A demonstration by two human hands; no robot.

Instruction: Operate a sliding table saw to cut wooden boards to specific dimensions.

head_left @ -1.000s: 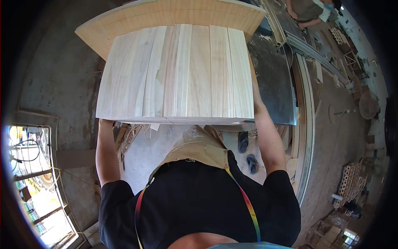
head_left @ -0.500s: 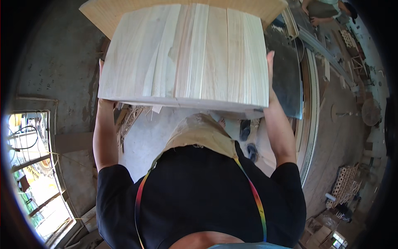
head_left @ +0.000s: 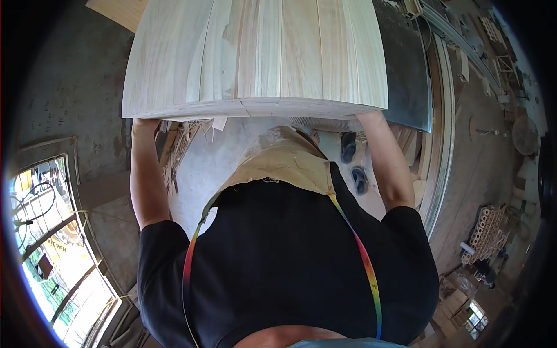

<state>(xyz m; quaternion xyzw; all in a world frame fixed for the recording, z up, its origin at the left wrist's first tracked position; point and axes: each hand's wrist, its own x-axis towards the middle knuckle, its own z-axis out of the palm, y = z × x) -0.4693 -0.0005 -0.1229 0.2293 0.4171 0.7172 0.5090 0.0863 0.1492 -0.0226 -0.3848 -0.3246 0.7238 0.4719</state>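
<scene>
A broad stack of pale wooden boards (head_left: 261,58), laid side by side, spans the upper middle in front of my torso. Layered board ends show along its near edge. At the stack's near left corner is my left hand (head_left: 146,123), and at the near right corner my right hand (head_left: 369,118). Both hands hold the stack from its sides and underneath, so the wood hides most of their fingers. A tan apron (head_left: 278,159) with rainbow straps hangs over my black shirt.
Behind the stack at the far left, a yellowish wooden panel (head_left: 119,11) juts out. A dark flat-topped surface (head_left: 403,69) with metal rails stands right. Dark slippers (head_left: 359,180) lie on the floor. Wood scraps lean near my left arm, and a barred window (head_left: 58,238) is left.
The stack appears higher and larger in view, its far end now cut off by the frame. My thumbs, seen along its sides before, are hidden. A person at the far right has left view.
</scene>
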